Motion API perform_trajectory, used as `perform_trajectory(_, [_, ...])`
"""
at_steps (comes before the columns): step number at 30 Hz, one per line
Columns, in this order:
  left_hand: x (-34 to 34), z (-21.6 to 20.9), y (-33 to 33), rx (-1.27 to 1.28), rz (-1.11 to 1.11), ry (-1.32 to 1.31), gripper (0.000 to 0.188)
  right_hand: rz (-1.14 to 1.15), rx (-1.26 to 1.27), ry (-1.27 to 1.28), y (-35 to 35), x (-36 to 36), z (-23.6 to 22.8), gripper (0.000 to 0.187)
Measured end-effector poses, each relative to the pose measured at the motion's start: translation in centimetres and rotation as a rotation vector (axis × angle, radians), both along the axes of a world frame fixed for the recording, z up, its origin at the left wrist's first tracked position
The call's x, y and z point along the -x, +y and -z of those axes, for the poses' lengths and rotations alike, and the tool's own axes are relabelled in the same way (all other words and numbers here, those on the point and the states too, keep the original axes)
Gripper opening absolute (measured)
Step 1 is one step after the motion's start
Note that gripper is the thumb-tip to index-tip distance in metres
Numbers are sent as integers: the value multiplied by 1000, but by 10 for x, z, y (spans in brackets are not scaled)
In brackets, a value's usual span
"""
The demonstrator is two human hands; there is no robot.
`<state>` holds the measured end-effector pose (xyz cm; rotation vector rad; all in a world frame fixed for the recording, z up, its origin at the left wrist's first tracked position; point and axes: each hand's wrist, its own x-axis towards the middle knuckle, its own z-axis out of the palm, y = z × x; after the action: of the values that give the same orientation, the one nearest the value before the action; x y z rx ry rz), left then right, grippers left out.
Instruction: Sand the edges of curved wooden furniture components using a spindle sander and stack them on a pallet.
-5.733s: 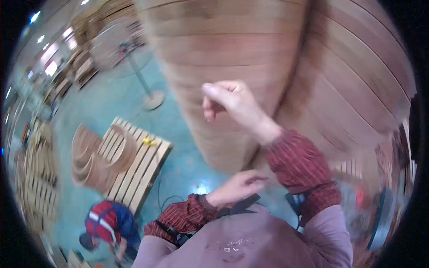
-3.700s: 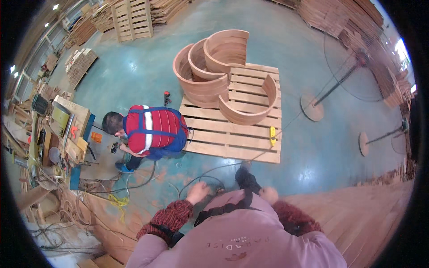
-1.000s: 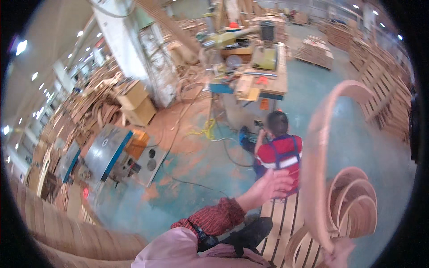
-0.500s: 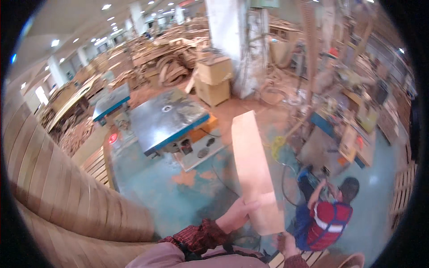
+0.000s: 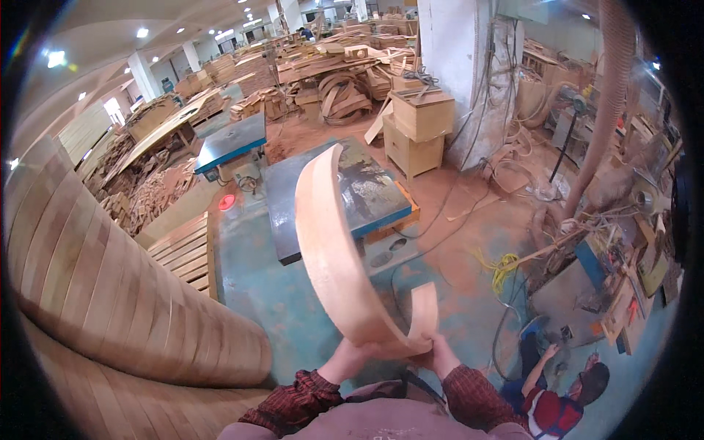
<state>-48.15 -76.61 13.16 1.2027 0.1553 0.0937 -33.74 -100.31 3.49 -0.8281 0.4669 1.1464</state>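
Note:
A pale, curved wooden piece (image 5: 328, 249), bent like a hook, rises in front of me with its long arm up and its short end curling back on the right. My left hand (image 5: 350, 359) is closed on the lower bend, its fingers partly hidden by the wood. At the short end's base, my right hand (image 5: 442, 356) grips the same piece. Behind the wood's upper part is a machine table (image 5: 381, 198) with a dark metal top and blue edge.
Tall curved stacks of wooden strips (image 5: 147, 315) stand close on my left, beside a slatted pallet (image 5: 183, 253). At lower right a person in a red vest (image 5: 550, 411) crouches by a machine. Wooden boxes (image 5: 419, 132) stand by a white pillar (image 5: 455, 73); a yellow cord (image 5: 502, 271) lies right.
My view has swung left. The wooden piece has turned, so its curved profile shows, and it has moved left. My right hand has come up onto its lower end.

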Motion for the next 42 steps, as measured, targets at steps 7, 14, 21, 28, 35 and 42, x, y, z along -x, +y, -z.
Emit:
perform_trajectory(7, [-76, -15, 97, 221, -626, 13, 56, 275, 216, -129, 36, -91, 53, 45])
perform_trajectory(14, [-144, 61, 225, 227, -860, 204, 57, 248, 365, -346, 116, -156, 46, 43])
perform_trajectory(21, [-227, 127, 403, -183, -928, 246, 58, 481, 536, -420, 279, -185, 32, 37])
perform_trajectory(28, [-277, 121, 573, -522, -665, 317, 43, 510, 689, -498, 421, -181, 39, 44])
perform_trajectory(35, [-370, 105, 661, -694, -579, 330, 41, 614, 711, -482, 456, -186, 72, 51])
perform_trajectory(42, [-456, 128, 748, -810, -450, 335, 45, 784, 785, -507, 516, -208, 50, 58])
